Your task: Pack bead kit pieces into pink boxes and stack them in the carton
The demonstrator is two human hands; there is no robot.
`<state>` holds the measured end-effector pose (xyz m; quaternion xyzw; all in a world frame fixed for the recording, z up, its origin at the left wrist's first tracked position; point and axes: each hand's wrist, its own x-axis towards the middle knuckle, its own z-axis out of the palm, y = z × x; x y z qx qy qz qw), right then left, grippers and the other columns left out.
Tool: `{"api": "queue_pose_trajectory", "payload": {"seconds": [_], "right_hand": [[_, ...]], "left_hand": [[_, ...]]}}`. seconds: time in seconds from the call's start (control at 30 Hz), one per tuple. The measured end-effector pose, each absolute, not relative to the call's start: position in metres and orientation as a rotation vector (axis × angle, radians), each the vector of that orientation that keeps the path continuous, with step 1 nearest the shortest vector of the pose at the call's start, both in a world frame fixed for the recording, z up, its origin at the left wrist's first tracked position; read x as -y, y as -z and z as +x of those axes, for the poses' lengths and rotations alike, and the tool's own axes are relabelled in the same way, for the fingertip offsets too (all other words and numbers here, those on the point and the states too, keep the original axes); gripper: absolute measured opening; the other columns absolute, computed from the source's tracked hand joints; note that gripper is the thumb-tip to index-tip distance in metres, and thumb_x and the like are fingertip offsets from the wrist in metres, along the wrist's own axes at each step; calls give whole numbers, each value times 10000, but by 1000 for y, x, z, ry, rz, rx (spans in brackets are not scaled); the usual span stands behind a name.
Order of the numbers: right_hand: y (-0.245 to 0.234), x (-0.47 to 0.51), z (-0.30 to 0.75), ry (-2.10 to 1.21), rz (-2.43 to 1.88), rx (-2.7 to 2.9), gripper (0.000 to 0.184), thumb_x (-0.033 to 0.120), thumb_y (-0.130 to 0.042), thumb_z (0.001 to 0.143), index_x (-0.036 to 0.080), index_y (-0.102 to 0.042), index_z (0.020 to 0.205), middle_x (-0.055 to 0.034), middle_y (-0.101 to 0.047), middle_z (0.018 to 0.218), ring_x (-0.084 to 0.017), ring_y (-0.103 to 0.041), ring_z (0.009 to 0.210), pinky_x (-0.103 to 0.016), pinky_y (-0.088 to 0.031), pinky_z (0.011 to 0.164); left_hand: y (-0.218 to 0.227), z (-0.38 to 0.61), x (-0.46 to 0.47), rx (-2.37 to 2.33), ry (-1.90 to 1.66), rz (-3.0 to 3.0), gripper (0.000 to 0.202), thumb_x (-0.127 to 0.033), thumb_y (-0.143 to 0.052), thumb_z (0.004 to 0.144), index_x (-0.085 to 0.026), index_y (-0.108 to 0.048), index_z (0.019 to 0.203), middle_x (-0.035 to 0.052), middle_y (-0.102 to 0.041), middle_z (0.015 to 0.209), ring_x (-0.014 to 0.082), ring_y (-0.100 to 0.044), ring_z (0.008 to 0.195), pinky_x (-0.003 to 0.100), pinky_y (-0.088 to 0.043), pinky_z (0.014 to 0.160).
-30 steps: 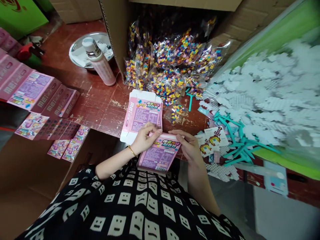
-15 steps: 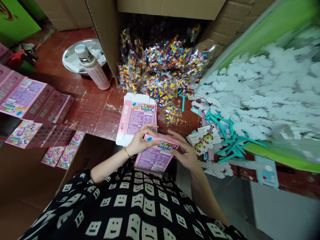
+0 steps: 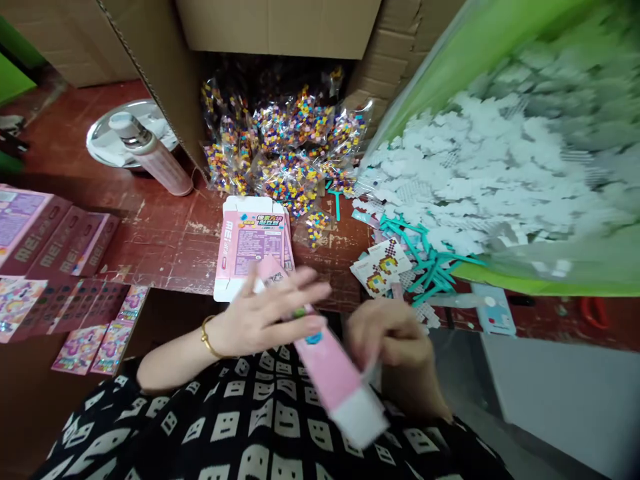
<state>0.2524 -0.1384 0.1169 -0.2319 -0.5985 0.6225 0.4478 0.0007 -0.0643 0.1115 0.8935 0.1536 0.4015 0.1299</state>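
A pink cardboard box (image 3: 333, 370) with an open white end flap is tilted in front of my body, blurred by motion. My left hand (image 3: 273, 317), with a gold bangle at the wrist, holds its upper part, fingers stretched across it. My right hand (image 3: 387, 337) is curled at the box's right side, closed near a whitish flap; its fingertips are partly smeared. Just beyond the left hand, flattened pink box blanks (image 3: 253, 243) lie stacked on the red table. To the right are printed pattern cards (image 3: 385, 265) and teal plastic sticks (image 3: 433, 267).
Bags of colourful beads (image 3: 290, 160) fill a cardboard carton (image 3: 280, 30) at the back. White paper pieces (image 3: 480, 180) heap in a green-edged bin on the right. A pink bottle (image 3: 163, 167) leans by a metal tray (image 3: 95, 137). Filled pink boxes (image 3: 60, 240) stand left.
The pink box has turned from lying face up to standing narrow side up and slanting, its white end toward my lap. My right hand has curled closed; the view has shifted right.
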Motion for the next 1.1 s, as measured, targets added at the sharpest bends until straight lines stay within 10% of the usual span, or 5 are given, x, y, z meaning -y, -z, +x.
{"api": "queue_pose_trajectory", "payload": {"seconds": [0.2,0.57,0.8,0.97,1.1], "right_hand": [[-112,103,218,-1782,-802,1326,542,677,-656,790,138,-674,734,1,-594,617,-70,-466,460,-191,-354,412],[-11,-74,283,-720,-2050,1587,935,567,-919,408,137,-594,1173,-204,-604,1269,-381,-496,1243,-543,-394,1029],[-42,-65,292,-783,-2004,1658,434,488,-831,654,147,-643,845,-79,-698,912,-239,-644,872,-334,-489,781],[-105,-10,264,-752,-1386,1641,253,466,-755,778,226,-714,846,-5,-701,786,-139,-607,656,-271,-489,635],[-117,-8,279,-624,-1309,1558,280,501,-624,880,239,-723,887,-31,-731,869,-171,-659,760,-312,-541,737]], "left_hand": [[-118,5,66,-283,-1071,2348,190,-334,-508,976,-184,-611,1029,18,-659,711,145,-626,593,253,-503,540],[-79,-31,11,-1327,-696,1468,671,-508,-827,674,-153,-539,1166,83,-718,966,249,-696,874,367,-563,798],[-76,-39,-21,-1571,-1058,2125,919,-510,-838,668,-120,-434,1395,265,-399,1497,427,-308,1448,622,-239,1175],[-100,27,-26,-954,-827,2133,946,-476,-862,652,-215,-407,1439,177,-545,1413,353,-538,1299,522,-431,1090],[-105,64,-36,-758,-693,1712,429,-364,-783,766,-169,-636,1120,102,-724,1066,254,-704,965,382,-559,875]]}}
